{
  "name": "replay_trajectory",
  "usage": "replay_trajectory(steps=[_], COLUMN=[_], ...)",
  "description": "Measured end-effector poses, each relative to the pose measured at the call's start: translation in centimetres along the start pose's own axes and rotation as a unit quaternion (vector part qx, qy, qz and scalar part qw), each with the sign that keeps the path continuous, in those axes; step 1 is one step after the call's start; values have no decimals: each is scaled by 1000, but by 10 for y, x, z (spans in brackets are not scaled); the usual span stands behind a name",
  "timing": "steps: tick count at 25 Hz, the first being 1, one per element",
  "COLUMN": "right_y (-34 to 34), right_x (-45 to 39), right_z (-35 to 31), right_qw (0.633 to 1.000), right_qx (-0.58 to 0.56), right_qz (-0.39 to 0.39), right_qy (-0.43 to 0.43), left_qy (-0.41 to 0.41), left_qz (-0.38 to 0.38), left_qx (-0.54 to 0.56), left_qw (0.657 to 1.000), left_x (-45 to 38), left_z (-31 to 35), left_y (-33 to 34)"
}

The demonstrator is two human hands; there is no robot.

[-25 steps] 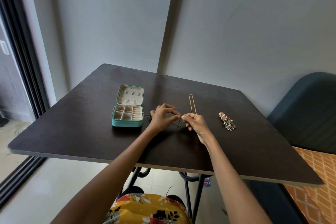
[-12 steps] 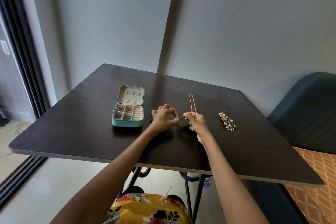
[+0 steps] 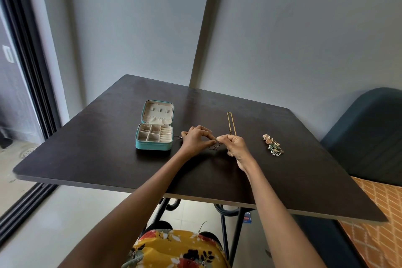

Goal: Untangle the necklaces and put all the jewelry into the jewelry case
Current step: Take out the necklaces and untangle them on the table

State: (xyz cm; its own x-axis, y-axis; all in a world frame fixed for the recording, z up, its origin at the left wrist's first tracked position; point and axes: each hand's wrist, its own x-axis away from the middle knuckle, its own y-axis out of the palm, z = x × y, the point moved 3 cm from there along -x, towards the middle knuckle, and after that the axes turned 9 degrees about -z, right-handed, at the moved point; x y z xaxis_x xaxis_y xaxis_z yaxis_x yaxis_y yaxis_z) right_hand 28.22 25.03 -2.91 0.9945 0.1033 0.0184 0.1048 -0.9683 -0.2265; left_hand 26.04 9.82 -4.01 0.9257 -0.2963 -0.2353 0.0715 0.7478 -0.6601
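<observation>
The tangled chain (image 3: 214, 147) hung between both pinches, just above the table (image 3: 108, 159), its run lying left to right; the left hand (image 3: 195, 142) and right hand (image 3: 236, 144) each apparently pinched it, equally near; the open jewelry case (image 3: 154, 137) sat left.

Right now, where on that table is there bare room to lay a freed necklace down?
Bare patches: the near table edge left of the arms, the far strip behind the jewelry case, and the near right corner below the earring pile. Crowded: the middle, where both hands pinch the tangled chain beside the gold necklace.
</observation>
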Motion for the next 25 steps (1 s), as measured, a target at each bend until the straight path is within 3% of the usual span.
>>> replay_trajectory(steps=[3, 11, 22, 25], right_y=[1, 2, -1, -3], right_x=[-1, 1, 1, -3], right_z=[0, -1, 2, 4], right_qw=[1000, 998, 999, 999], right_qx=[11, 11, -8, 2], right_qz=[-15, -59, -41, -37], right_qy=[-1, -8, -12, 0], left_qy=[-12, 24, 26, 14], left_qz=[-15, -77, -54, -24], left_qx=[29, 286, 297, 250], left_qw=[999, 955, 953, 968], left_x=[0, 2, -2, -1], left_z=[2, 2, -6, -8], left_y=[1, 0, 0, 2])
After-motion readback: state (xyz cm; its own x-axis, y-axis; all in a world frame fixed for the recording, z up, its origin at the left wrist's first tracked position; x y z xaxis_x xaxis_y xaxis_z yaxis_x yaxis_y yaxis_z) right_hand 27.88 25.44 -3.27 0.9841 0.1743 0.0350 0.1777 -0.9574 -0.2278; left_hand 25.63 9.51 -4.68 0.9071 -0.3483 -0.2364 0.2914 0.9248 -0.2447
